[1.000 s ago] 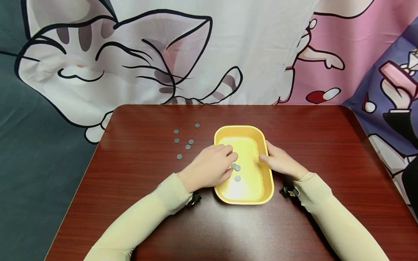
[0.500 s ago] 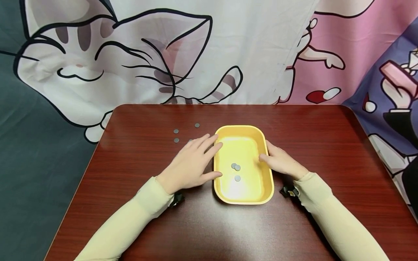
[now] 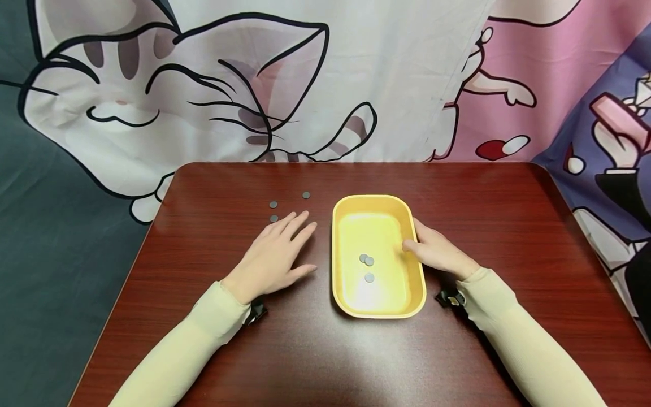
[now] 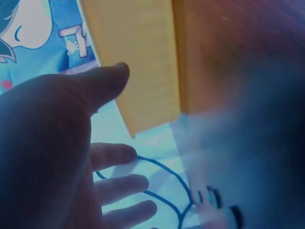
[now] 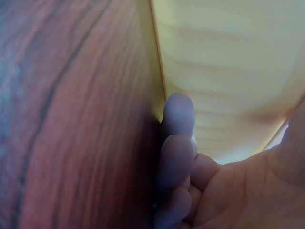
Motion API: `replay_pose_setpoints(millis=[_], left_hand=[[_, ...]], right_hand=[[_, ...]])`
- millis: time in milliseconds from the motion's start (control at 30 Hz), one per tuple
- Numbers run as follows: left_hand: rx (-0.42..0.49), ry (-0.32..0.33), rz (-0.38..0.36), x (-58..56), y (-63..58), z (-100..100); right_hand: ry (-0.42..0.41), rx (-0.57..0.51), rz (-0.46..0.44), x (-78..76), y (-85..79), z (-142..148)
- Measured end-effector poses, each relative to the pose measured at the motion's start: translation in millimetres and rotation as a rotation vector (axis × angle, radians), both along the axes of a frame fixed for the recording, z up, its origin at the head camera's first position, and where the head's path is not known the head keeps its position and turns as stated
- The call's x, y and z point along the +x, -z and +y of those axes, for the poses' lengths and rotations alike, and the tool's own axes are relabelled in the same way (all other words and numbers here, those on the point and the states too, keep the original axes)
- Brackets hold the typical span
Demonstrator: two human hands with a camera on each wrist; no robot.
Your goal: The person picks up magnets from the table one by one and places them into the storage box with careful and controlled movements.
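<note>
A yellow plastic tray (image 3: 376, 314) rests on the table, and three small grey coin-like discs lie in it: one disc (image 3: 369, 277) apart, two overlapping discs (image 3: 369, 261) above it. My right hand (image 3: 439, 251) holds the tray's right wall, thumb over the rim; the right wrist view has its curled fingers (image 5: 177, 162) against the outside. Left of the tray, my left hand (image 3: 272, 257) hovers over the table with spread fingers and nothing visible in it. Just beyond its fingertips is a grey disc (image 3: 274, 218); other discs may be hidden beneath the hand.
Two more grey discs lie farther back, one disc (image 3: 273, 204) at left and another disc (image 3: 306, 195) nearer the tray. The dark red wooden table (image 3: 483, 198) ends at a printed cloth backdrop (image 3: 396, 68).
My left hand has left the tray, moved left and spread its fingers over the discs on the table, covering some. My right hand and the tray stay in place.
</note>
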State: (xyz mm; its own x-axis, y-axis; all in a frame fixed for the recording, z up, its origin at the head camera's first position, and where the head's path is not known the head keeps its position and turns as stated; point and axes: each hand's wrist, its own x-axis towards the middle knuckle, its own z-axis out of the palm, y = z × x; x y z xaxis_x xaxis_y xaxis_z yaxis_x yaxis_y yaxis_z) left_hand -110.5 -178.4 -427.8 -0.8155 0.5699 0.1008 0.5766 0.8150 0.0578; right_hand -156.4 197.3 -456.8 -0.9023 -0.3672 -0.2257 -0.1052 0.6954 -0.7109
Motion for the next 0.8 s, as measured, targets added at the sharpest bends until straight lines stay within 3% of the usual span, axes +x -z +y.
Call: replay_pose_setpoints(millis=[467,800], left_hand=[[-0.032,-0.034,0.045,1.6,23.7,-26],[0.059,-0.018,0.091,-2.5,27.9,-34]], right_hand=[[0.001,-0.002,-0.007,-0.5,-1.5,-1],[-0.001,0.013,0.012,-0.5,-0.5,-1]])
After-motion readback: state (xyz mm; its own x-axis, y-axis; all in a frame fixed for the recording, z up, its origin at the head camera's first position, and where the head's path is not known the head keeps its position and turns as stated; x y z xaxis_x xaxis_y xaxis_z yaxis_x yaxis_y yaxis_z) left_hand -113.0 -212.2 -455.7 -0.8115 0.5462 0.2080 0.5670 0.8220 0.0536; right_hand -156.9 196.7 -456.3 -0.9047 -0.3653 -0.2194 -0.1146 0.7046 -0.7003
